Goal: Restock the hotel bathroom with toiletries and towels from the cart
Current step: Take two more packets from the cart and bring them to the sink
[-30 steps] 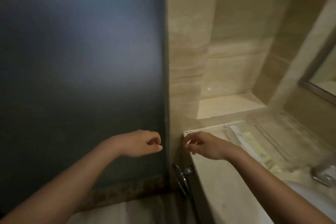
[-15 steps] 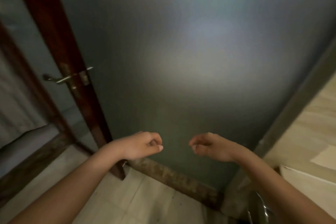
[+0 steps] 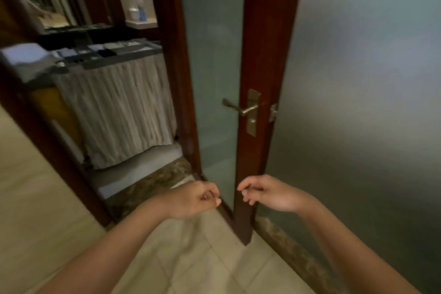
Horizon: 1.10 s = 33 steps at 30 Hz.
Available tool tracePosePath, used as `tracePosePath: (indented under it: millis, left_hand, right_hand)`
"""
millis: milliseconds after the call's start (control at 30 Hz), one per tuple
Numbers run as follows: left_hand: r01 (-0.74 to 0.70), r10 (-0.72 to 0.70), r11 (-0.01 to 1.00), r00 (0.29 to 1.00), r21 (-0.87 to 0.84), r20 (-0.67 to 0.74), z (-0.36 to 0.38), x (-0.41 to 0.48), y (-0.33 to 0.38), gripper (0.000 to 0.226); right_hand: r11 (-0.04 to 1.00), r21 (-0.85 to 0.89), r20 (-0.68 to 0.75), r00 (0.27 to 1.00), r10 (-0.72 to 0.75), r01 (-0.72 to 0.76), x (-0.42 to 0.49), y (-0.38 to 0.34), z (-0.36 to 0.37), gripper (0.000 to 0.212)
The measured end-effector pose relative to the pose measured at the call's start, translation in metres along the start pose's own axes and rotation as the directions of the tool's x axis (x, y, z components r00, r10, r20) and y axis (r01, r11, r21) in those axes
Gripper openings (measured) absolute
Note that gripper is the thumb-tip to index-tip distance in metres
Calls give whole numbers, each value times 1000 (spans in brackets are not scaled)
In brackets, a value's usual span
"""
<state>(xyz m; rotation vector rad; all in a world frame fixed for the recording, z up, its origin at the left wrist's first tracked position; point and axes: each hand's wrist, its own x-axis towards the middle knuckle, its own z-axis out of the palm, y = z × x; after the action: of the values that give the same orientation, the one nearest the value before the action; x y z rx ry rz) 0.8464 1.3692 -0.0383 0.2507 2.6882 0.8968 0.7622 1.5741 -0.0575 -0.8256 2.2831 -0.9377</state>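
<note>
The housekeeping cart stands just outside the doorway, upper left, with a pleated grey curtain on its side. Its top tray holds several small toiletry packs, blurred. A folded pale towel lies on the cart's left end. My left hand and my right hand hover side by side low in the middle, in front of the door's edge. Both have loosely curled fingers and hold nothing.
The open wooden door with frosted glass stands edge-on right ahead, its brass handle pointing left. A dark wood door frame and a marble threshold lie between me and the cart. Beige floor tiles lie below.
The view has swung left from the vanity counter and tiled wall, past the frosted glass, to the doorway and cart. Both hands keep the same loosely curled pose, holding nothing.
</note>
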Motion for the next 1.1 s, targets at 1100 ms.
tracePosePath:
  millis: [1100]
  left_hand:
    - [286, -466, 876, 712, -389, -526, -316, 117, -263, 18]
  right_hand:
    - [962, 149, 264, 929, -260, 227, 541, -195, -48, 16]
